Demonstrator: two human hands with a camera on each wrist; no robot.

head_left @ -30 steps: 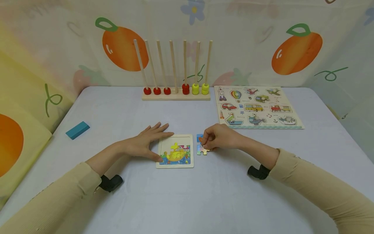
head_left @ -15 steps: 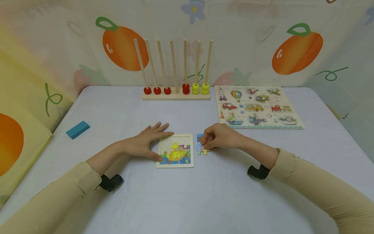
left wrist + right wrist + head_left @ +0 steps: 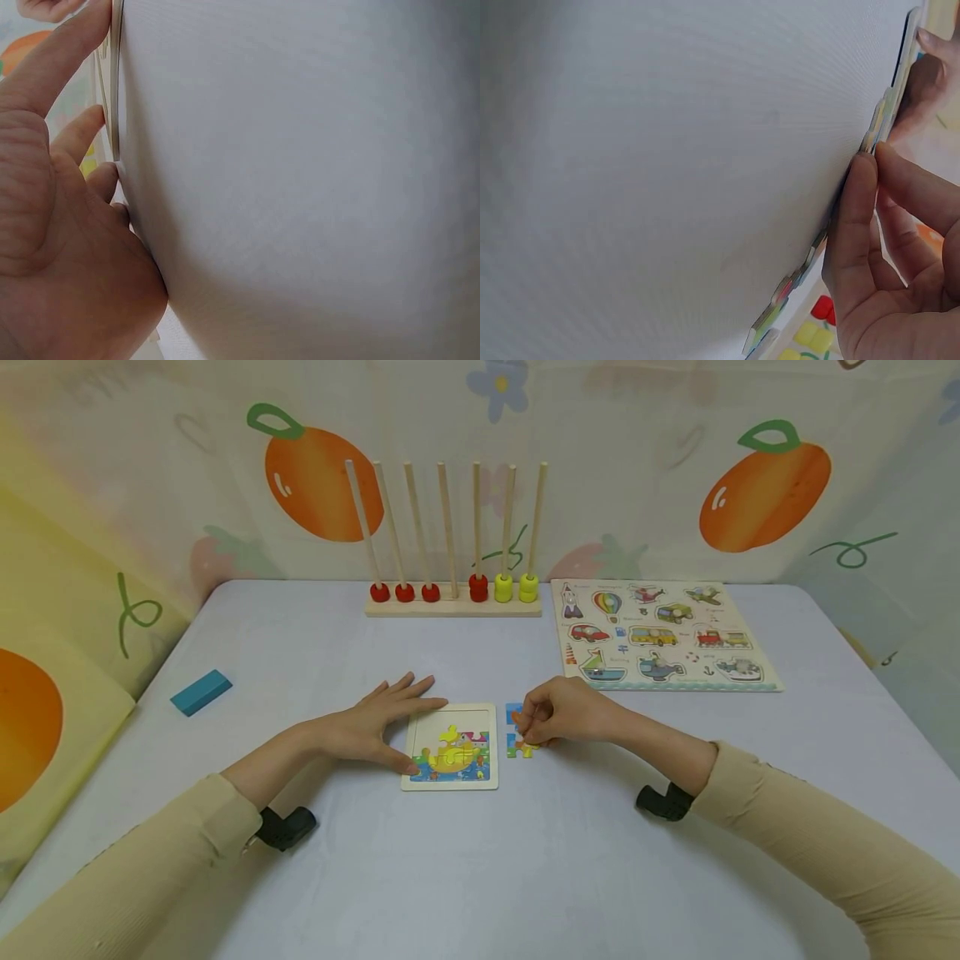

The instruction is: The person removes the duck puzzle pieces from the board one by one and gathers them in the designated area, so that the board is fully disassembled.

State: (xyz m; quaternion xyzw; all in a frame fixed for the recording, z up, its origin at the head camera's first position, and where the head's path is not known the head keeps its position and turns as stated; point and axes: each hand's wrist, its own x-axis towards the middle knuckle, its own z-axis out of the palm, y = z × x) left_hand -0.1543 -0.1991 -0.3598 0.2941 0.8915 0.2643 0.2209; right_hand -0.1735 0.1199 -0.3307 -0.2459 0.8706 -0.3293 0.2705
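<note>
A small square wooden jigsaw tray lies in front of me, its lower part filled with pieces forming a yellow duck on blue water. My left hand is spread at its left side, with the thumb on the lower left edge and fingertips at the top edge. Just right of the tray, my right hand pinches a jigsaw piece between thumb and index finger, low over the table. The fingers partly cover it. A blue jigsaw piece lies just behind. In the right wrist view the right fingertips meet at the piece's edge.
A wooden peg stand with red and yellow beads stands at the back. Right of it lies a vehicle peg-puzzle board. On the far left is a blue block. A printed cloth hangs behind the table.
Both hands stay in place. The piece at the right fingertips looked pale before and now shows stronger blue and yellow.
</note>
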